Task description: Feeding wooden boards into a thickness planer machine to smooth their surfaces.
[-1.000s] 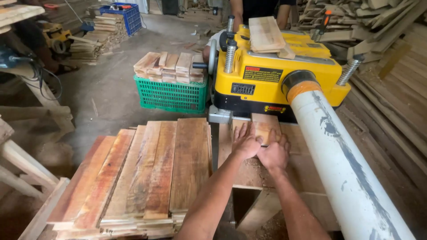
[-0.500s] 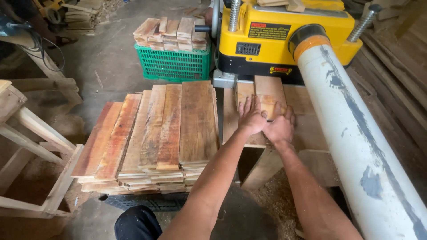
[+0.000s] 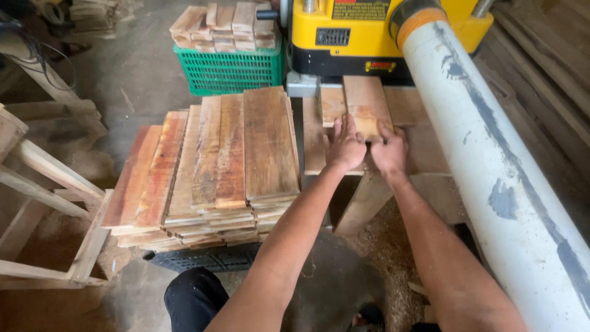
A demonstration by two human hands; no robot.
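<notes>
Two short wooden boards (image 3: 364,104) lie side by side on the infeed table (image 3: 424,154) of a yellow thickness planer (image 3: 344,43), their far ends at the machine's mouth. My left hand (image 3: 344,146) presses flat on the near end of the boards, fingers spread. Close beside it, my right hand (image 3: 389,150) pushes against the near edge of the wider board, fingers curled on it. Both forearms reach in from the bottom of the view.
A tall stack of reddish planks (image 3: 215,166) rests on a dark crate left of the planer. A green crate (image 3: 230,67) full of boards stands behind it. A thick white dust pipe (image 3: 491,172) runs along the right. Wooden frames (image 3: 43,184) stand at left; sawdust covers the floor.
My view has dropped and closed in on the planer. Both hands have stayed on the near ends of the boards, which now sit slightly nearer the machine's mouth.
</notes>
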